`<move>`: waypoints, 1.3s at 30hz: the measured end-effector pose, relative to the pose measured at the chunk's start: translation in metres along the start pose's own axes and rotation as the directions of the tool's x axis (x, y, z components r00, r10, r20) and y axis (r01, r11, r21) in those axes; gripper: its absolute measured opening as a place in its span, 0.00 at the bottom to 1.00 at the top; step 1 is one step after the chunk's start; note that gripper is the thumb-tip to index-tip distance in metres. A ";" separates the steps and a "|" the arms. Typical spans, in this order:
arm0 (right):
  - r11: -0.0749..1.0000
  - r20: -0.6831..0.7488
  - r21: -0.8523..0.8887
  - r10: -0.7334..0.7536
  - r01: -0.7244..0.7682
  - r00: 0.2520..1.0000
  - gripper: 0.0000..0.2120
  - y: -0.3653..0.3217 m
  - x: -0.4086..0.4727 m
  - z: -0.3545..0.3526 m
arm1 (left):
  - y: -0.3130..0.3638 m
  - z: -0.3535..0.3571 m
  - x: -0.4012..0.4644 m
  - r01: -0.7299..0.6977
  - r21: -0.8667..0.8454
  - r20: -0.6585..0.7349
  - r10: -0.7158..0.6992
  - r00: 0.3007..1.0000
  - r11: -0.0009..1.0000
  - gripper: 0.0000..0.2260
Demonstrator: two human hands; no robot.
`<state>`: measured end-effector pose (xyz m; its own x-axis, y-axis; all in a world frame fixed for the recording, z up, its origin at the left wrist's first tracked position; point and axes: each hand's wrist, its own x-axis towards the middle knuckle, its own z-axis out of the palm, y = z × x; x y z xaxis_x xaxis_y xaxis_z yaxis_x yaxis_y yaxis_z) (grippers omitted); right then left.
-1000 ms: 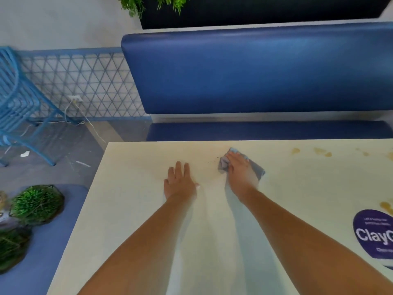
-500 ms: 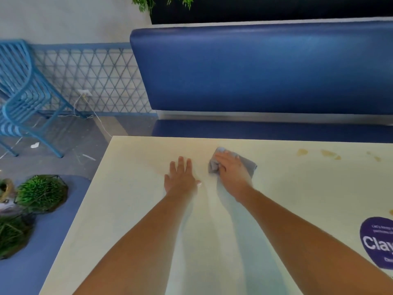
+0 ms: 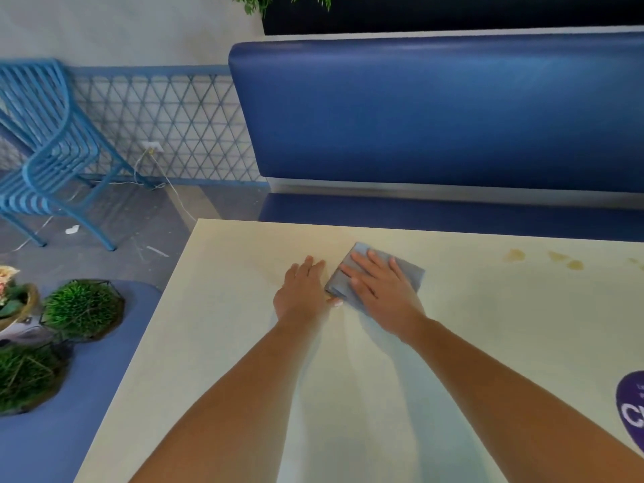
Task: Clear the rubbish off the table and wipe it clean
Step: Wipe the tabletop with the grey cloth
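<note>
A cream table [image 3: 216,329] fills the lower right of the head view. My right hand [image 3: 381,289] presses flat, fingers straight, on a folded grey-blue cloth [image 3: 409,271] near the table's far edge. My left hand [image 3: 302,292] lies flat on the bare tabletop just left of the cloth, its thumb touching the cloth's near corner. Several brown stains [image 3: 514,255] mark the table to the right of the cloth.
A blue padded bench [image 3: 435,116] runs behind the table. A blue slatted chair [image 3: 41,151] stands on the floor at left. Green plants in wire holders [image 3: 83,308] sit on a blue surface at lower left. A purple round sticker [image 3: 632,409] lies at the table's right edge.
My right hand has slid the cloth left and toward me, up against my left hand, and its fingers now lie spread flat. My left hand stayed in place.
</note>
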<state>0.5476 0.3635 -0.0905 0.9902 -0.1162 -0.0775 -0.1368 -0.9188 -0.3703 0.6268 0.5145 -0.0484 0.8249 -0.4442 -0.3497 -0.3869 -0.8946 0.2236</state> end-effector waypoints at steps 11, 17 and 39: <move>0.995 -0.033 0.083 -0.056 0.059 0.998 0.30 -0.006 0.009 0.010 | -0.007 0.004 -0.001 -0.005 -0.032 -0.033 0.004 0.999 0.999 0.40; 0.910 -0.097 0.310 0.318 -0.275 0.943 0.24 -0.002 0.046 -0.012 | -0.005 0.004 -0.001 0.016 -0.042 -0.057 -0.018 0.998 0.999 0.40; 0.955 -0.116 0.017 0.296 -0.296 0.948 0.25 0.068 0.021 -0.028 | 0.015 0.006 0.001 0.081 0.149 0.044 -0.089 0.995 0.985 0.36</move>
<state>0.5599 0.2884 -0.0913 0.9014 -0.4262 -0.0758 -0.4246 -0.8364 -0.3467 0.6191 0.5001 -0.0503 0.8369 -0.3647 -0.4082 -0.3758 -0.9250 0.0561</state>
